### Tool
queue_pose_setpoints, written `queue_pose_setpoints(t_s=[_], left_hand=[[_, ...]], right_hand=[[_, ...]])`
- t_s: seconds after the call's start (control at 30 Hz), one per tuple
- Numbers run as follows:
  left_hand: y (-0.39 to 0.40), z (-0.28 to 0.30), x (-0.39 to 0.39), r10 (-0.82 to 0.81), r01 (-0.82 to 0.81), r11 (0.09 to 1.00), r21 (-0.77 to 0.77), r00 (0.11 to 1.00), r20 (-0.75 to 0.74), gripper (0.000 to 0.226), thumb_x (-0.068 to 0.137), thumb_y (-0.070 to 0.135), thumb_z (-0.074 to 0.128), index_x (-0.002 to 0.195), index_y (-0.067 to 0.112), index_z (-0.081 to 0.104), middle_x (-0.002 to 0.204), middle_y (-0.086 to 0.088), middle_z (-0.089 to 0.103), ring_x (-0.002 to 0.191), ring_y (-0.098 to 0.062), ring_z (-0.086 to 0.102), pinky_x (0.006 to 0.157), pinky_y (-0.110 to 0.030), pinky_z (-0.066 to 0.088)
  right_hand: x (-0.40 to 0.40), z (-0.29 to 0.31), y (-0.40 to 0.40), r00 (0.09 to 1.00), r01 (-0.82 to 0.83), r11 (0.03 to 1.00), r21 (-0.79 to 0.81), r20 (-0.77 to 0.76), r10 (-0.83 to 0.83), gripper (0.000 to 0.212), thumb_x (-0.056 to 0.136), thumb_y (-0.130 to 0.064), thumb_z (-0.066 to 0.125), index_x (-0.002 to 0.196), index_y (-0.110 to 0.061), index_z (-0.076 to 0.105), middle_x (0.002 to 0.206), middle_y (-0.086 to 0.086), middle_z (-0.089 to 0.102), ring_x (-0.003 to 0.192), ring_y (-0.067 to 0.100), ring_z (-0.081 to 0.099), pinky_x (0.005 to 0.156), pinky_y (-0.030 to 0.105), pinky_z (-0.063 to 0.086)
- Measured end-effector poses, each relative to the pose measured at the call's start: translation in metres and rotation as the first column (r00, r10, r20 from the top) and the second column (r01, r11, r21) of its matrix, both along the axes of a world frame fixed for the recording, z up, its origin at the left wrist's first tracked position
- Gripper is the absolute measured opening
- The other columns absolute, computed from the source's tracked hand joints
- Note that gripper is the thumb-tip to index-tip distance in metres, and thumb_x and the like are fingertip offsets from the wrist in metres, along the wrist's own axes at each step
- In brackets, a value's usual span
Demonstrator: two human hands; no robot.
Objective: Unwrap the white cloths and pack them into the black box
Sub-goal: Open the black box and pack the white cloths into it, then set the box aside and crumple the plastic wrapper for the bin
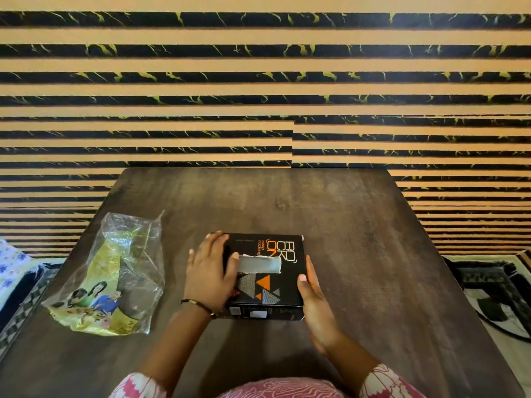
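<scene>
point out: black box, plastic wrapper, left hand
black box point(283, 248): head view, lid near the printed lettering
plastic wrapper point(115, 271): head view, middle of the crumpled bag
left hand point(208, 271): head view, back of the hand

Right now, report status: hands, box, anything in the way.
Left hand flat on black box lid, right hand against its right side. Box shut; no white cloths visible. Empty plastic wrapper lies left, clear of box.
</scene>
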State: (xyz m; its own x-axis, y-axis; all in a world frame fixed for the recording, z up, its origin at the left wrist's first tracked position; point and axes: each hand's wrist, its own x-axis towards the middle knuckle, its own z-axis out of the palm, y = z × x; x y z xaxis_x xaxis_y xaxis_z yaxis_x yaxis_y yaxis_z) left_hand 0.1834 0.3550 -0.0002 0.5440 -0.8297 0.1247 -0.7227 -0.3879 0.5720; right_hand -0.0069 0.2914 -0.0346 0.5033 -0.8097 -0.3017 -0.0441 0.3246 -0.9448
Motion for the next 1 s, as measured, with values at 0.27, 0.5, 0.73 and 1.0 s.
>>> queue_pose_setpoints(t_s=[0.27,0.5,0.73,1.0], left_hand=[[0.018,-0.016,-0.002,0.099,-0.112,0.993,-0.03,0.952,-0.29,0.066,0.089,0.038,0.051,0.144,0.015,0.024,0.144,-0.008,0.039,0.126,-0.022,0.043,0.094,-0.026,0.032],[-0.015,-0.018,-0.014,0.065,-0.086,0.994,-0.065,0.959,-0.276,0.066,0.091,0.03,0.05,0.145,0.014,0.016,0.15,-0.005,0.029,0.128,-0.02,0.042,0.096,-0.028,0.036],[-0.066,-0.013,0.009,0.039,-0.054,0.997,-0.048,0.962,-0.271,0.068,0.092,0.03,0.049,0.146,0.016,0.011,0.15,-0.005,0.029,0.126,-0.021,0.044,0.097,-0.032,0.04],[-0.148,-0.019,0.056,0.037,-0.04,0.999,-0.003,0.958,-0.286,0.072,0.09,0.034,0.049,0.147,0.023,0.006,0.143,-0.006,0.039,0.121,-0.023,0.048,0.098,-0.039,0.045]], right_hand=[[0.0,0.003,-0.005,0.998,0.051,0.999,-0.011,-0.046,-0.052,0.049,0.099,-0.03,0.034,0.144,-0.04,0.018,0.131,-0.008,0.049,0.12,0.017,0.054,0.102,0.044,0.045],[-0.002,0.011,-0.04,0.989,0.129,0.99,-0.063,-0.06,-0.133,0.047,0.099,-0.022,0.037,0.143,-0.034,0.026,0.136,-0.009,0.045,0.124,0.019,0.05,0.106,0.043,0.041],[0.02,0.012,-0.088,0.977,0.124,0.974,-0.189,-0.151,-0.154,0.046,0.1,-0.025,0.034,0.144,-0.033,0.025,0.145,-0.008,0.037,0.128,0.014,0.044,0.109,0.039,0.038],[0.06,0.011,-0.166,0.974,0.131,0.971,-0.198,-0.158,-0.164,0.045,0.1,-0.028,0.032,0.144,-0.035,0.024,0.142,-0.007,0.04,0.122,0.014,0.048,0.092,0.026,0.047]])
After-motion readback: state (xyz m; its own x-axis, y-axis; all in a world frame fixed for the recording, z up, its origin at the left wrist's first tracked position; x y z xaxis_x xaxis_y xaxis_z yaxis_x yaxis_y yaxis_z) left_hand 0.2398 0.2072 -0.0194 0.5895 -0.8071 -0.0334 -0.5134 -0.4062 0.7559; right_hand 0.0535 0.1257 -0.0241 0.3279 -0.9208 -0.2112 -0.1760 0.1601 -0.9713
